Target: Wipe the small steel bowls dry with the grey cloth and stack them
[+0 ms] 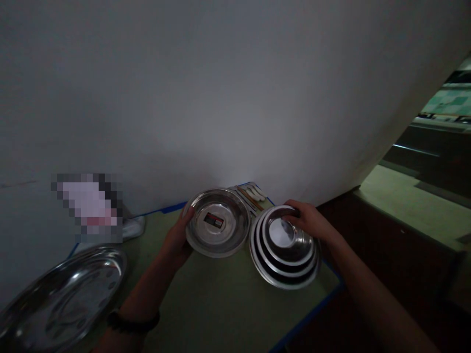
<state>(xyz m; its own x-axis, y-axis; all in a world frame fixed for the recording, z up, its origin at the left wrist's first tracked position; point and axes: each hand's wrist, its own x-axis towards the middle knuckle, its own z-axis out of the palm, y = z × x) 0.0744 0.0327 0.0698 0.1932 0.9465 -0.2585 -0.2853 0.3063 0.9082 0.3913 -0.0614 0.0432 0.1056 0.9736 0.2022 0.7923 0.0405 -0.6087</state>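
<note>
My left hand (pixel 181 236) grips the left rim of a round, shallow steel dish (pixel 231 235), its thumb over the edge. A dark label (pixel 213 220) sticks to the dish's bottom. To the right, several steel bowls (pixel 274 280) of different sizes are nested in one another. My right hand (pixel 302 219) is closed over the far right rim of the smallest bowl (pixel 282 234), fingers inside it. The dish and the nested bowls are side by side, almost touching. Whether the bowls rest on the table or are lifted is hard to tell.
A large oval steel tray (pixel 119 260) is at the left on the green table (pixel 209 304), which has blue edging. Knives and white-handled utensils (pixel 257 192) lie by the wall (pixel 235 98) behind the dish. A pixelated patch hides something at the left. The table's right edge drops to a dark floor.
</note>
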